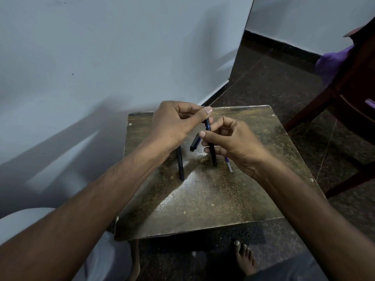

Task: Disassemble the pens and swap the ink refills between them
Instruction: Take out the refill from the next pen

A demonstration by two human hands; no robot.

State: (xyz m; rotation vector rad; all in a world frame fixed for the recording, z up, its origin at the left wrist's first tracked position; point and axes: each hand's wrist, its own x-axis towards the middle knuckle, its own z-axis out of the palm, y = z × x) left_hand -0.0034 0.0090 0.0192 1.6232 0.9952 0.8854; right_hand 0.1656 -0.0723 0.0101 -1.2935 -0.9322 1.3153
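We hold a dark pen barrel (211, 142) between both hands above the small brown table (203, 199). Our left hand (174, 126) pinches its upper end, thumb and forefinger closed on the tip, the other fingers curled in behind. Our right hand (233, 142) pinches the same barrel lower down between thumb and forefinger; the remaining fingers curl loosely, one of them touching the barrel from beneath. The barrel runs steeply down from the left fingertips, past the right thumb, and its lower end hangs close over the tabletop; we cannot tell whether it touches.

Just left of the right thumb a short black cap (195, 142) lies slanted; how it is held or rests, we cannot tell. Below the left palm a second dark pen (180, 164) lies on the table, its upper end hidden by the hand. Under the right palm a thin refill (228, 164) with a purplish stem and pale tip pokes out toward us.

The near half of the table, between our wrists and its front edge, is bare surface. The far edge sits just beyond the left fingertips, close to the wall (101, 57). A wooden chair (349, 94) stands well off to the right of the right hand.
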